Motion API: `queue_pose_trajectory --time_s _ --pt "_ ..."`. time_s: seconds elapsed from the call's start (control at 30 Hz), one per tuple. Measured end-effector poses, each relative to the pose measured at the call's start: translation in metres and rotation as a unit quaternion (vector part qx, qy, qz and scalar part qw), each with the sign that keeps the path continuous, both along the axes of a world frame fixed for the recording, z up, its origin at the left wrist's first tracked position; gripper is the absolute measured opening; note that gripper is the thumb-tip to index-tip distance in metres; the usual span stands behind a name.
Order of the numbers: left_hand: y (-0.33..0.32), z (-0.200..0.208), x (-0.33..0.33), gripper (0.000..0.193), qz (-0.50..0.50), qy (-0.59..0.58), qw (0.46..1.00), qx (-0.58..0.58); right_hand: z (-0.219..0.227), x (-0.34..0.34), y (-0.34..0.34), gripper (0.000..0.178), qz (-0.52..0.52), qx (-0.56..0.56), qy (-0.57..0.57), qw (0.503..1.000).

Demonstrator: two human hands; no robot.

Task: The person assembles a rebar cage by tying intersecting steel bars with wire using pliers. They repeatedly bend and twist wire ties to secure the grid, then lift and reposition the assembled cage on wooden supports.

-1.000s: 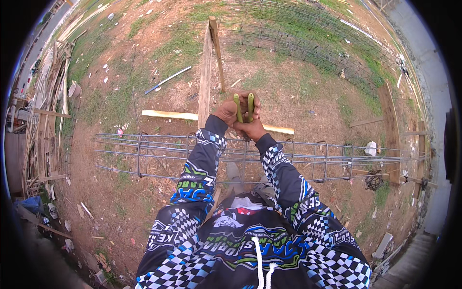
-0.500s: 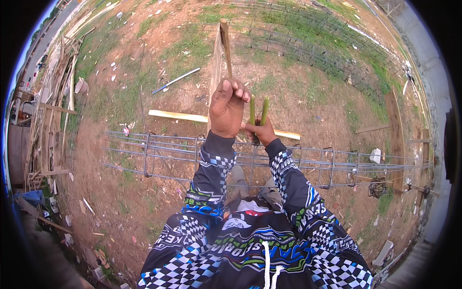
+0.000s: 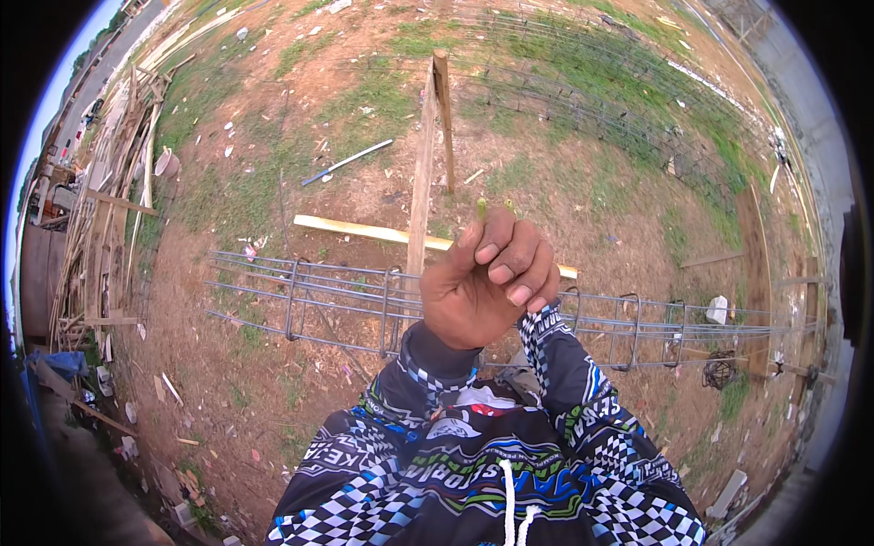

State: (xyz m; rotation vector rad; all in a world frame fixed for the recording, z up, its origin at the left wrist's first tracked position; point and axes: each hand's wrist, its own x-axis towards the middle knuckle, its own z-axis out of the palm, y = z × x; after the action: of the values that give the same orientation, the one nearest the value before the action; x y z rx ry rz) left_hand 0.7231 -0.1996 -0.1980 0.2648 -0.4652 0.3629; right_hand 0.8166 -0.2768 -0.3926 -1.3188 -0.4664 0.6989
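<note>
My left hand (image 3: 492, 273) is raised above the rebar cage (image 3: 291, 300), palm toward me. Its fingers are curled in toward the thumb; whatever they may pinch is too small to make out. Behind it, my right hand is hidden, and only the right sleeve (image 3: 557, 341) shows. Two green handle ends (image 3: 482, 209) of a plier-like tool stick up just past the left knuckles, and the tool's head is out of sight. The cage of long steel bars and square stirrups runs crosswise in front of my body.
A wooden post and board (image 3: 424, 173) stand beyond the cage, and a pale plank (image 3: 364, 229) lies across behind it. Timber is heaped at the left (image 3: 109, 182). Steel mesh (image 3: 583, 100) lies at far right, near a concrete wall (image 3: 810, 109).
My left hand has come nearer and to the right, now covering my right hand and most of the green-handled tool. Its fingers stay curled. The whole view has shifted slightly.
</note>
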Motion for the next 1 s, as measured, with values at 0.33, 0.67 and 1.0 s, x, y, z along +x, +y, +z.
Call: queue_pose_trajectory --time_s 0.33,0.67,1.0 --pt "-0.022 -0.120 0.043 0.103 0.428 0.454 0.604 0.496 -0.046 -0.034 0.024 0.028 -0.302 0.042 0.048 0.951" --pt "0.010 -0.131 0.087 0.047 0.416 0.546 0.613 0.391 -0.030 -0.015 0.007 0.037 -0.024 -0.080 -0.149 0.985" --pt "-0.012 -0.128 0.063 0.028 0.315 0.393 0.698 0.509 -0.020 0.010 -0.024 0.045 0.096 -0.038 -0.101 0.989"
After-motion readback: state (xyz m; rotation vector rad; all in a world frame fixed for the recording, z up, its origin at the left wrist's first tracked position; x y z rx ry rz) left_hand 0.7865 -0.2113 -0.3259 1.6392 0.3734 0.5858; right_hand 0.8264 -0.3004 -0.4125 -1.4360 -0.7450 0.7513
